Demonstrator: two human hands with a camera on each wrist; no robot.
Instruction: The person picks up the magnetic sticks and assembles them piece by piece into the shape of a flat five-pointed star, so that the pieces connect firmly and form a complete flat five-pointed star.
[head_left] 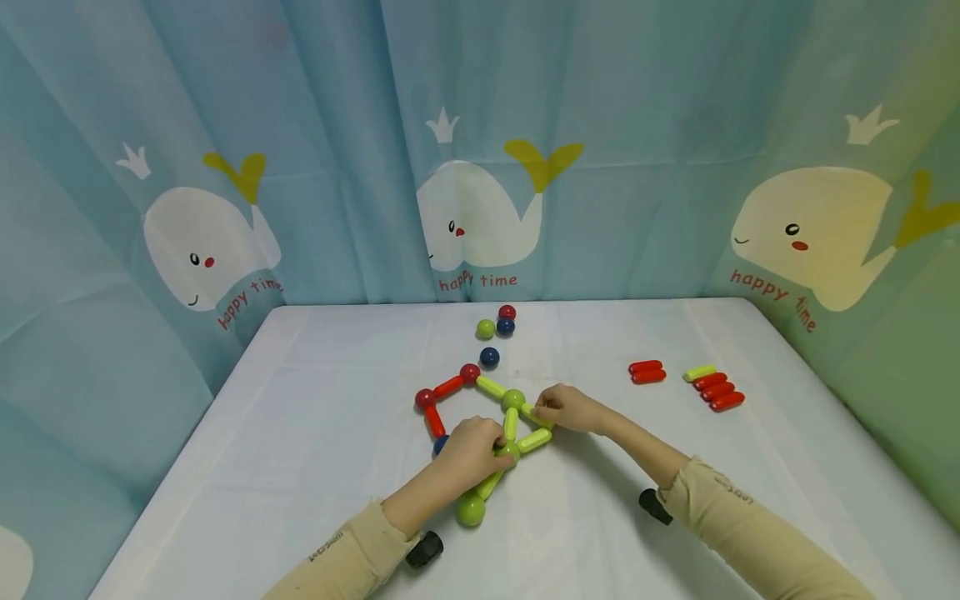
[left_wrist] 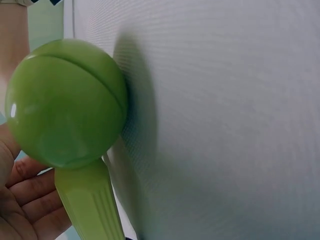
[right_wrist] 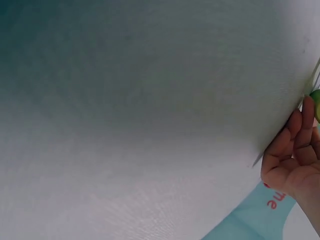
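Attention is going, from my distant seat, to one corner: the upper rod [head_left: 528,410] is slanting down and rightward from the far green ball [head_left: 513,400], while the lower rod [head_left: 536,441] is slanting up and rightward from the near green ball [head_left: 512,457]. The right hand [head_left: 573,408] is sitting nearer that corner, its grip pinching the upper rod by the right end. Whether a ball is hiding there I can't quite tell, since the right wrist view is catching only a sliver of green. The left hand [head_left: 470,450] is gripping the near green ball from the left, and I'm judging it the anchor. The middle rod [head_left: 512,425] is running between both green balls. Leftward, red rods [head_left: 448,387] and red balls [head_left: 425,399] are curving round beyond the left hand; the end ball [head_left: 471,510] is resting on its near side. Loose balls [head_left: 506,327] are lying toward the table's [head_left: 315,433] far edge, spare rods [head_left: 718,390] off rightward, none crowding the corner. What's standing in my way is the right hand itself, covering where both rods are converging.
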